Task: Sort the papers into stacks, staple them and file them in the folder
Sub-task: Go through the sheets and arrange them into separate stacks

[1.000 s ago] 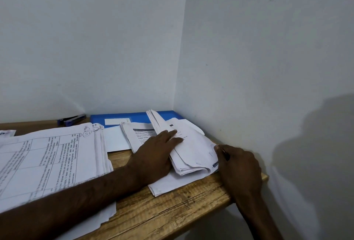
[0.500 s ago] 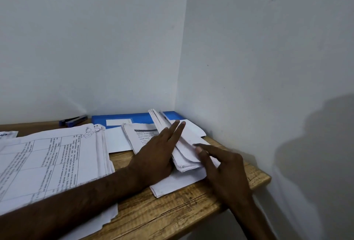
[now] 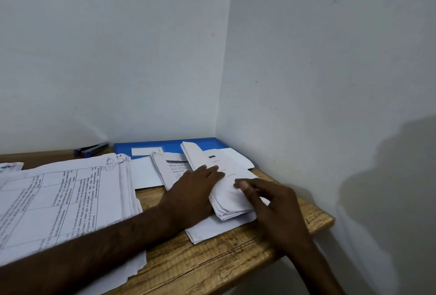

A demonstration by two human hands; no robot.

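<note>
Head view: the left hand (image 3: 193, 191) lies flat, fingers straight, on the folded paper stack (image 3: 227, 197) at the right end of the bench (image 3: 224, 259); the right hand (image 3: 276, 207) rests loose fingers on its top sheet. The blue folder (image 3: 169, 147) lies behind.

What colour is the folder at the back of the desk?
Bright blue, with a white label; the folder shows in the head view.

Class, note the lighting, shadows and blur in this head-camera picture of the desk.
In the head view, light is dim and even, with no glare; a broad soft shadow darkens the right wall; the right hand is smeared by motion blur; print on the big paper stack at left looks sharper.
</note>
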